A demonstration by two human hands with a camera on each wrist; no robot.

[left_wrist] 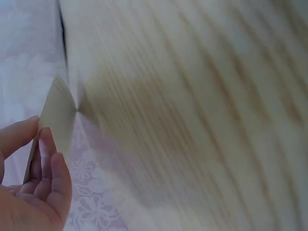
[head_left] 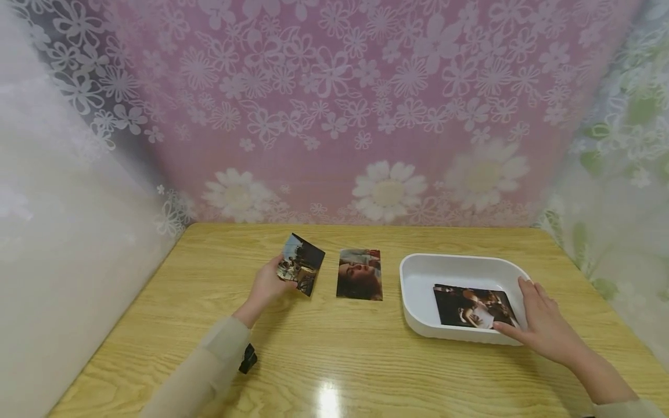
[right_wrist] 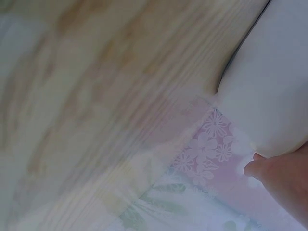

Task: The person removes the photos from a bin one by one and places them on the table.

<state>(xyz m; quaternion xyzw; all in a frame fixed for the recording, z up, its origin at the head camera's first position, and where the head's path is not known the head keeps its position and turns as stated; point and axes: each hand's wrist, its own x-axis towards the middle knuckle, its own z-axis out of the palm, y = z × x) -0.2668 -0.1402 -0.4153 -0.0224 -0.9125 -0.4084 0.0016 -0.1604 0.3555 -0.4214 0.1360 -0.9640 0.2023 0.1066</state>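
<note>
My left hand (head_left: 268, 288) pinches a photo card (head_left: 303, 264) between thumb and fingers, tilted up above the table. Its picture shows sky and dark trees; in the left wrist view its pale back has small print near one corner. Just right of it, another photo card (head_left: 359, 275) with a face on it lies flat on the table. My right hand (head_left: 549, 325) holds the right front corner of a white plastic tray (head_left: 418, 328), its thumb at the front rim. Inside the tray lies a dark photo card (head_left: 473, 307); whether others lie under it I cannot tell.
The wood-grain table (head_left: 334, 342) meets a pink flowered curtain (head_left: 334, 116) at the back. Pale cloth hangs at both sides. A small black object (head_left: 248, 358) shows beside my left sleeve (head_left: 209, 360).
</note>
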